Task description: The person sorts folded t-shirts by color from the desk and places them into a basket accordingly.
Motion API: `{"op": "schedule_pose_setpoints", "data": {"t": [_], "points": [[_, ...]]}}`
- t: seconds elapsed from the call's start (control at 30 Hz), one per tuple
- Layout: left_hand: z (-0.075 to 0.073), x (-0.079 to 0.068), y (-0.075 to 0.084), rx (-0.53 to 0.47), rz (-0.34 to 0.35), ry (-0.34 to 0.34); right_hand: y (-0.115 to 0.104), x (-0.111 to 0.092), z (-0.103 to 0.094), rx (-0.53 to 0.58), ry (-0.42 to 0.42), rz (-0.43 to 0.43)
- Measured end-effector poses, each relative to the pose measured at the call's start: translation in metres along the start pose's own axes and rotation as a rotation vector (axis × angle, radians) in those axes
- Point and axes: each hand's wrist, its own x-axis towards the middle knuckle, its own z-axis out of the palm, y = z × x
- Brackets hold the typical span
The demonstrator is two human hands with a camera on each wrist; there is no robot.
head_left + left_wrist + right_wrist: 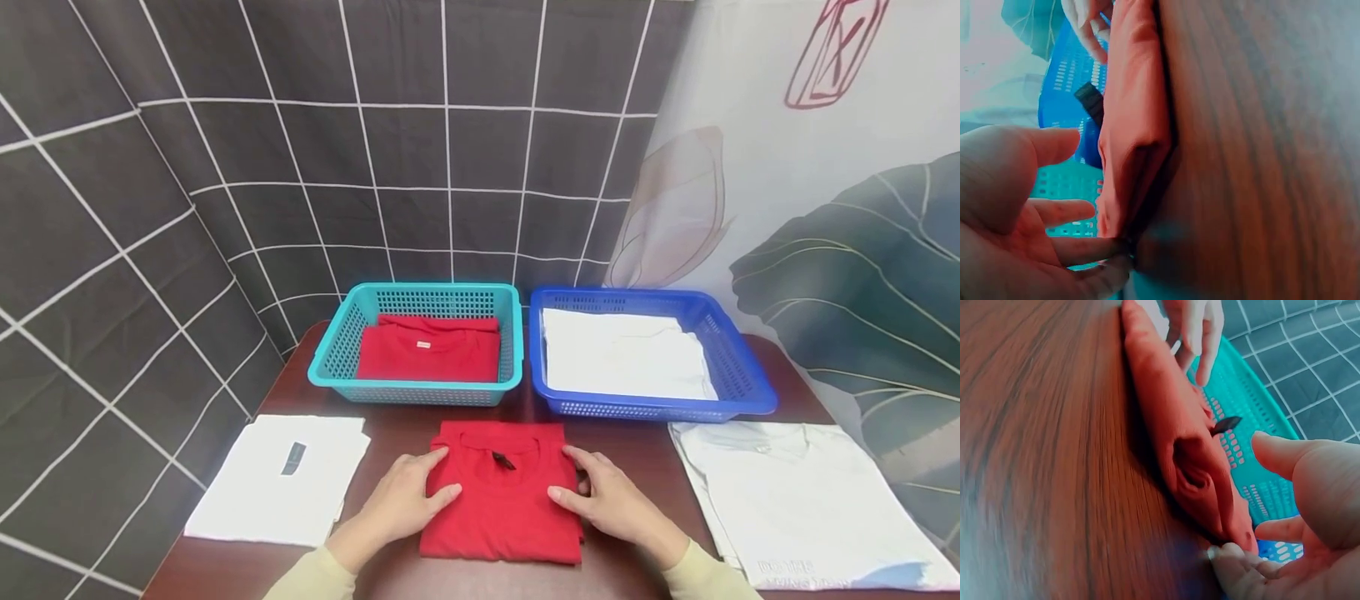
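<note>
A folded red T-shirt (502,508) lies on the table, its collar and dark neck tag facing up. My left hand (401,498) is at the shirt's left side, fingertips touching the edge near the collar. On the opposite side, my right hand (613,498) has its fingertips at the edge too. In the left wrist view, the left thumb (1057,145) stands apart from the cloth while the lower fingers meet the shirt's corner. The right wrist view shows the right thumb (1279,453) likewise off the cloth, with fingertips at the shirt's lower corner.
Behind the shirt, a teal basket (420,395) holds folded red shirts and a blue basket (660,408) holds folded white ones. Folded white garments (262,500) lie at the left, and white shirts (802,500) at the right. The brown table (390,575) backs onto a dark grid curtain (480,150).
</note>
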Motion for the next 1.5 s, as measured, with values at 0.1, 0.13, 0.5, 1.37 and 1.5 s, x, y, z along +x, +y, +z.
{"op": "schedule_pose_setpoints", "data": {"t": [0.1,0.13,0.5,1.37,1.5], "points": [[0.003,0.003,0.001,-0.109,-0.036,-0.007,-0.001,0.004,0.002,0.196,-0.037,0.042],[0.004,0.004,0.001,-0.165,-0.063,-0.011,-0.002,0.005,0.003,0.287,-0.063,0.068],[0.008,0.015,0.004,-0.899,-0.324,-0.123,-0.005,0.011,0.008,0.777,-0.297,0.225],[0.012,0.014,-0.005,-0.606,-0.161,-0.074,-0.002,0.010,0.018,0.738,-0.200,0.171],[0.000,0.013,-0.002,-0.620,-0.141,-0.078,-0.008,0.008,0.012,0.780,-0.213,0.149]]}}
